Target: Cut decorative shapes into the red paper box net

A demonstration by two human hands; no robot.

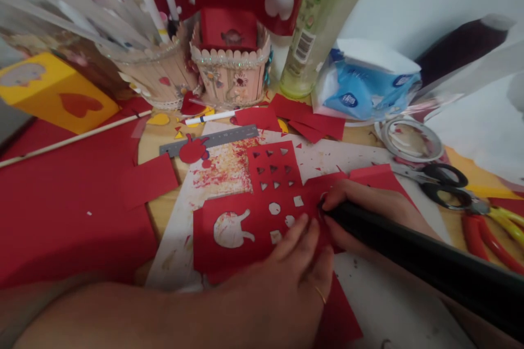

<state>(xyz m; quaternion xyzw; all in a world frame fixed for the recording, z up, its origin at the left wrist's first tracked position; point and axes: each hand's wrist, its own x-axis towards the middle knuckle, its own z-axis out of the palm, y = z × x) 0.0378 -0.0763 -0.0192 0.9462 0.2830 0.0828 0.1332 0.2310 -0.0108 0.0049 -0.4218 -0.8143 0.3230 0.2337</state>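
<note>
A red paper sheet (245, 229) with cut-out shapes lies on a stained white mat (176, 251) in front of me. My left hand (295, 267) rests flat on the sheet's right part, fingers stretched out and pressing it down. My right hand (368, 207) is closed around a long black tool (413, 253), whose tip (323, 208) meets the red paper just beyond my left fingertips. A second red sheet (272, 166) with small triangular holes lies just behind.
Two decorated stick-built holders (229, 73) stand at the back beside a green bottle (319, 22) and a blue tissue pack (368, 87). A metal ruler (229, 137), a white marker (213, 116), a tape roll (411, 140), black scissors (444, 182), red-handled pliers (487, 234) and a yellow box (53, 92) surround the mat.
</note>
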